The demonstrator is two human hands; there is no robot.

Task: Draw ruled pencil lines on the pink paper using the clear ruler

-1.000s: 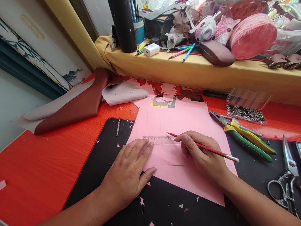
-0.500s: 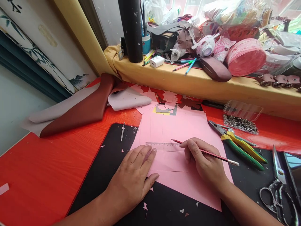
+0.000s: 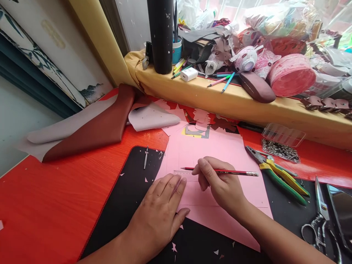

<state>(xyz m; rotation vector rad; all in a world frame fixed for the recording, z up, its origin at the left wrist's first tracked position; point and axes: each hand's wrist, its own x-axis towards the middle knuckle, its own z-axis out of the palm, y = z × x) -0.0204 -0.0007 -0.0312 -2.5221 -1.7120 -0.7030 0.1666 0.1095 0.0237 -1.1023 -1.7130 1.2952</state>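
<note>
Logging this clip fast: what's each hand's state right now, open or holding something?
Left hand: open, resting partly on the pink sheet.
Right hand: closed, holding a red pencil.

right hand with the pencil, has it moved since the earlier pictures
Yes: the right hand has moved left, away from the pliers, and the pencil tip is now near the left end of the ruler.

Pink sheet, red-and-black pencil, black mat.
</note>
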